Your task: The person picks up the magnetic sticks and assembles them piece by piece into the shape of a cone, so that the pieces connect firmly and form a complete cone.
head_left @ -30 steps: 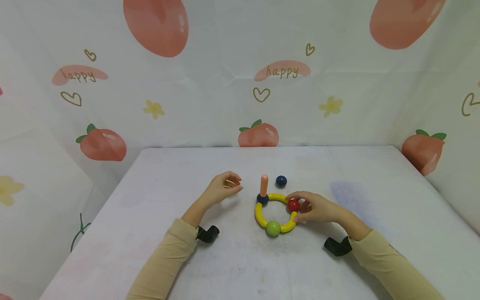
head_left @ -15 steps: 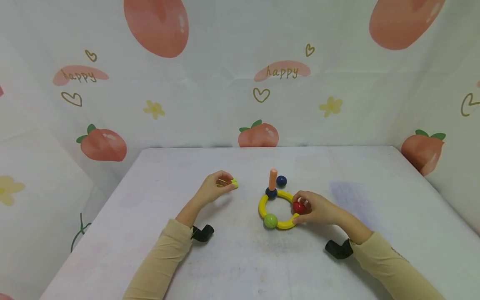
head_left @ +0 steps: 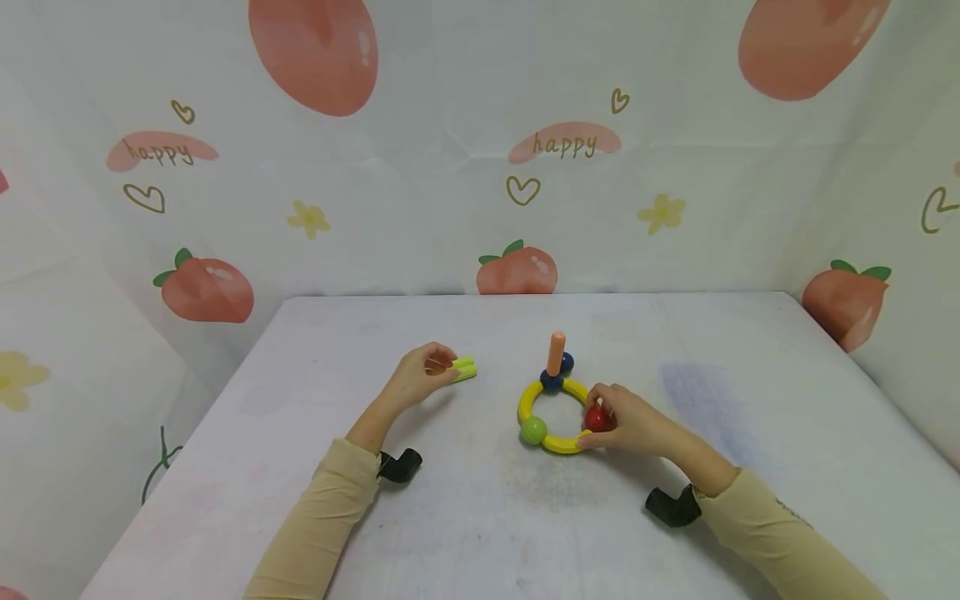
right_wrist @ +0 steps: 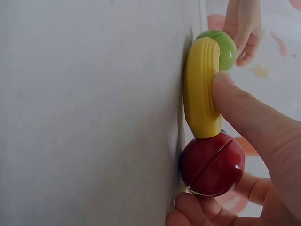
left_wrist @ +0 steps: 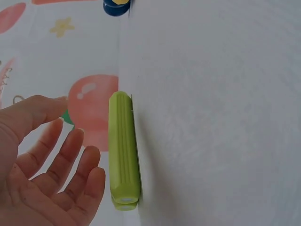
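Yellow curved rods (head_left: 528,402) join a red ball (right_wrist: 212,164), a light green ball (head_left: 533,431) and a dark blue ball (head_left: 552,381) into a toy ring on the table. An orange rod (head_left: 556,354) stands up from that blue ball, leaning slightly. At the ring's right side my right hand (head_left: 637,421) grips it, thumb on a yellow curved rod and fingers behind the red ball. My left hand (head_left: 418,375) is relaxed beside two light green rods (left_wrist: 123,146) that lie side by side; the left wrist view shows a gap between the fingers and the rods.
Behind the orange rod, a loose dark blue ball (head_left: 567,362) is partly hidden. The white table (head_left: 450,533) ends at a printed cloth backdrop (head_left: 420,167). Black wrist mounts (head_left: 401,466) hang under both sleeves.
The ring has turned clockwise under my right hand: the green ball shifted left, the orange rod right. My left hand drew back to the left, uncovering the green rods.
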A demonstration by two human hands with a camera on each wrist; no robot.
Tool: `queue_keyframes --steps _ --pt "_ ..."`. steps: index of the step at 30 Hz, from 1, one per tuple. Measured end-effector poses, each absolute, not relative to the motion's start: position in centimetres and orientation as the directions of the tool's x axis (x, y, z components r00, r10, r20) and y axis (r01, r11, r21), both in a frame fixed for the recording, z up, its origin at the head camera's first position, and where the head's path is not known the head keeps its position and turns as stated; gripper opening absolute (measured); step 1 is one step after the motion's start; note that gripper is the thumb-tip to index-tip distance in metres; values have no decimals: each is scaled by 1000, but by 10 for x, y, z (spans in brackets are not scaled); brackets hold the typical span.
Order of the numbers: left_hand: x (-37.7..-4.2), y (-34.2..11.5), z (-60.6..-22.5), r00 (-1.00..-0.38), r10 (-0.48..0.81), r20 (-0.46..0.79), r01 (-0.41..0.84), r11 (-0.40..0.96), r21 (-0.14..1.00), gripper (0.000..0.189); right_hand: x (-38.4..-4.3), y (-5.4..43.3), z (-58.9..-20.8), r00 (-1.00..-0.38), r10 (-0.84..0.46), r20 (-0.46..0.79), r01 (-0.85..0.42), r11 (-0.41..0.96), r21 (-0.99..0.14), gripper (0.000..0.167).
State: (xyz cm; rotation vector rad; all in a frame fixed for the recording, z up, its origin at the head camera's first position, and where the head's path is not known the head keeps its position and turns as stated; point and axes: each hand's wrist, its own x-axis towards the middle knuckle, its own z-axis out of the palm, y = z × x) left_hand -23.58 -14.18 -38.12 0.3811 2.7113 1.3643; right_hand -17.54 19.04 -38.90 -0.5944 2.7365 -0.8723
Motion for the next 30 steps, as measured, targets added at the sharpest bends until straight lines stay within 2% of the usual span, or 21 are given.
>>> queue_keyframes --steps 15,24,30 --pt "-237 -147 -386 -949 314 23 232 648 725 30 -169 181 -389 -917 -388 -93 -267 771 -578 47" --pt "-235 -149 -383 -941 337 -23 225 676 702 33 -177 198 -383 -842 -514 -164 -299 697 -651 34" --pt "-233 -148 -380 -938 342 -51 211 683 699 33 -180 206 -376 -803 -562 -198 -320 687 -653 36"
